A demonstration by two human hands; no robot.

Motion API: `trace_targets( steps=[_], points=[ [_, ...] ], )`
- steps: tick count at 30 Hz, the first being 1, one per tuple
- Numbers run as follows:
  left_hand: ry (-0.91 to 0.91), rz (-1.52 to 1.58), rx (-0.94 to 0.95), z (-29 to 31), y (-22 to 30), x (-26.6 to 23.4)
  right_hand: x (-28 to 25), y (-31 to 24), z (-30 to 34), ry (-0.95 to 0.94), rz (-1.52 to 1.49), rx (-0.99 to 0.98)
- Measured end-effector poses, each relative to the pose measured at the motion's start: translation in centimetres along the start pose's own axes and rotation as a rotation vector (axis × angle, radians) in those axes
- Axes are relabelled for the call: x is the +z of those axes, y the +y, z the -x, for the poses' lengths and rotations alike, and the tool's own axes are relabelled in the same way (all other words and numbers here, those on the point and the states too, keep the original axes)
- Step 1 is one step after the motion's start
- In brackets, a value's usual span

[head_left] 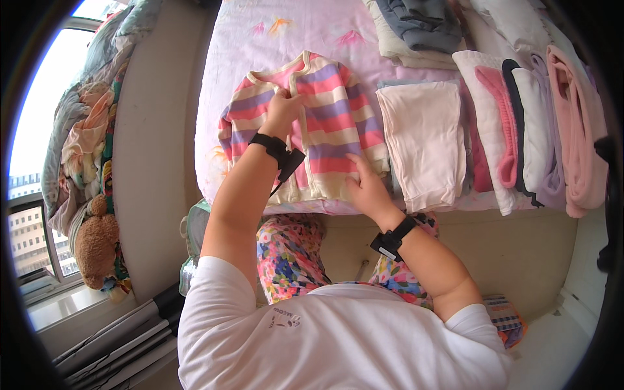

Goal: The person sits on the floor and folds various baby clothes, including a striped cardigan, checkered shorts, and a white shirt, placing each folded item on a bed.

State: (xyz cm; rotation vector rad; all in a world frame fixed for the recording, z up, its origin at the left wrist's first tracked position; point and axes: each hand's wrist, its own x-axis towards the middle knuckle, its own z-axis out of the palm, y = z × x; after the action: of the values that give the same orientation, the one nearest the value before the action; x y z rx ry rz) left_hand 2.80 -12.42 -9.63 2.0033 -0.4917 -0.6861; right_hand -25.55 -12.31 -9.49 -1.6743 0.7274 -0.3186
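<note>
A small striped cardigan (325, 117) in pink, purple and cream lies spread face up on the bed, neckline away from me and front edges meeting near its middle. My left hand (284, 109) is closed on the front edge just below the neckline, fingertips pinched on the cloth. Resting on the cardigan's lower right part, my right hand (370, 188) has thumb and forefinger apart; its other fingers are partly hidden. Both wrists wear black straps with a small box. Folded pale pink pants (422, 140) lie just right of the cardigan.
The bed's flowered pink sheet (244, 39) bears more folded clothes: a dark grey pile (419, 26) at the back, and a row including a pink folded garment (572, 130) at right. By the window, a heap of fabric (84, 130) and a brown plush toy (97, 247) sit on the left.
</note>
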Motion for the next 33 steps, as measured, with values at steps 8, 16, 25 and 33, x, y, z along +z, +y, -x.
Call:
trace_targets(
  steps=[8,16,25,33],
  points=[
    [-0.055,-0.029,-0.171,4.3,-0.7,-3.3,0.2,-1.8,0.1,0.249,0.585,-0.316],
    [0.047,-0.339,0.122,13.3,-4.1,-4.1,3.8,-3.6,-0.6,0.008,0.697,-0.487],
    [0.041,-0.216,0.168,19.9,-9.4,-4.1,7.0,-1.4,-0.7,0.125,0.860,-0.431],
    [-0.055,-0.125,0.218,19.8,-12.4,-4.3,6.9,-2.0,0.9,0.018,0.562,-0.345]
  ],
)
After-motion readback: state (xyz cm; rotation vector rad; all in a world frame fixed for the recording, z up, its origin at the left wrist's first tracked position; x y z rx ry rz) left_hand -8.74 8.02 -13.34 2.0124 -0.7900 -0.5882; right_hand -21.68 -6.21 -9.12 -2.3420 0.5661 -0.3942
